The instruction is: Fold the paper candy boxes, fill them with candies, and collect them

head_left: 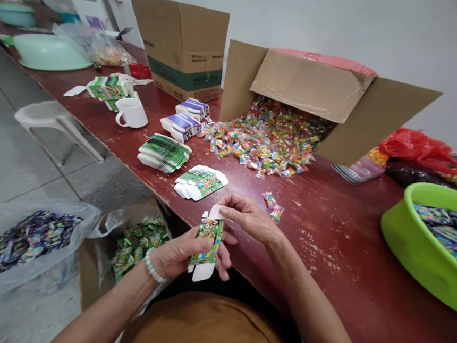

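Observation:
A small green printed candy box (pixel 209 238) with white end flaps is in my left hand (pixel 183 250), thumb across its front and fingers behind. My right hand (pixel 244 214) pinches the white flap at its upper end. The lower flap hangs out, unfolded. Just beyond my hands, a fanned stack of flat green boxes (pixel 201 181) lies on the red table (pixel 327 228). Farther back sits a thicker stack of green cartons (pixel 164 153). A few wrapped candies (pixel 273 206) lie to the right of my right hand.
Wrapped candies (pixel 271 140) spill from a tipped cardboard box (pixel 312 85). A white mug (pixel 132 113), purple boxes (pixel 182 127) and a closed carton (pixel 183 50) stand behind. At right is a green basin (pixel 417 252) of packets; bags of packets (pixel 30 239) sit at lower left by a stool (pixel 53 116).

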The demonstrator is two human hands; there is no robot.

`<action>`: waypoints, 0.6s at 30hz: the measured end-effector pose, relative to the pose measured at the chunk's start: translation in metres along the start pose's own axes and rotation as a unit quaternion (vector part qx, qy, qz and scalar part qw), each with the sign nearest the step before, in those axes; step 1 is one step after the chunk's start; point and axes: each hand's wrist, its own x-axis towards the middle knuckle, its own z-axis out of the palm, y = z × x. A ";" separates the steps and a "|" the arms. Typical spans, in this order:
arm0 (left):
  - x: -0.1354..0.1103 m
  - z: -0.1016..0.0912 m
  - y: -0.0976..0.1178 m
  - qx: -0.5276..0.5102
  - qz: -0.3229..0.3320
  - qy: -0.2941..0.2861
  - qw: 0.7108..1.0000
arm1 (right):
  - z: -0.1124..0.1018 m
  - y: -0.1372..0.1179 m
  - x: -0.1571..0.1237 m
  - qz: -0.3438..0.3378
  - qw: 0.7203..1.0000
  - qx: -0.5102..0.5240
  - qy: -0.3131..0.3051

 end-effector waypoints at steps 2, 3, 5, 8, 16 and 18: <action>0.002 0.004 -0.005 -0.018 0.010 -0.012 1.000 | 0.001 -0.001 -0.004 -0.005 1.000 0.006 -0.006; 0.003 0.006 -0.007 -0.015 0.013 -0.012 1.000 | 0.001 -0.001 -0.006 -0.007 1.000 0.009 -0.005; 0.002 0.009 -0.006 0.000 0.015 -0.009 1.000 | 0.001 0.000 -0.009 -0.011 1.000 0.015 -0.002; 0.001 0.012 -0.003 0.024 0.020 -0.013 0.999 | 0.003 -0.001 -0.013 -0.020 1.000 0.017 0.010; -0.001 0.016 -0.002 0.066 0.000 -0.016 0.998 | 0.009 -0.005 -0.025 -0.050 0.997 0.016 0.054; -0.002 0.018 0.000 0.076 -0.006 -0.013 0.997 | 0.010 -0.005 -0.027 -0.058 0.997 0.011 0.059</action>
